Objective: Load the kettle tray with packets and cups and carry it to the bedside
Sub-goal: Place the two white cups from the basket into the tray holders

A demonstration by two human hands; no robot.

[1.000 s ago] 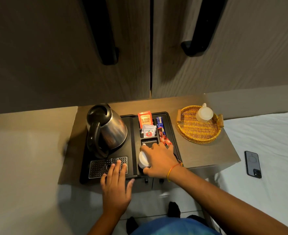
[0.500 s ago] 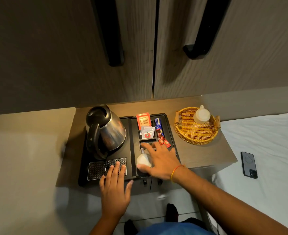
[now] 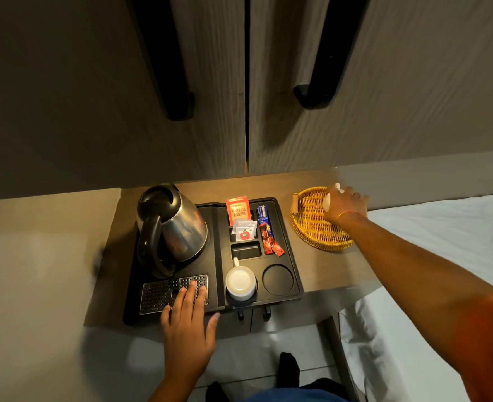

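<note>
The black kettle tray [image 3: 291,250] lies on a wooden side table, with a steel kettle [image 3: 172,227] on its left half. Its small compartments hold an orange tea packet [image 3: 238,210], white sachets [image 3: 243,229] and blue and red stick packets [image 3: 267,230]. One white cup [image 3: 240,281] stands upside down in the left round recess; the right recess [image 3: 277,279] is bare. My left hand [image 3: 188,317] rests flat on the tray's metal drip grille [image 3: 158,294]. My right hand [image 3: 344,203] is closed over a second white cup [image 3: 332,192] in the wicker basket [image 3: 314,230].
The side table [image 3: 326,271] stands against tall wooden wardrobe doors [image 3: 198,82] with black handles. A white bed [image 3: 448,256] lies to the right. My feet [image 3: 288,369] show on the floor below the table's front edge.
My right hand let go of the cup in the tray's left recess and reached right to the wicker basket, closing over the cup there. My left hand stayed on the grille.
</note>
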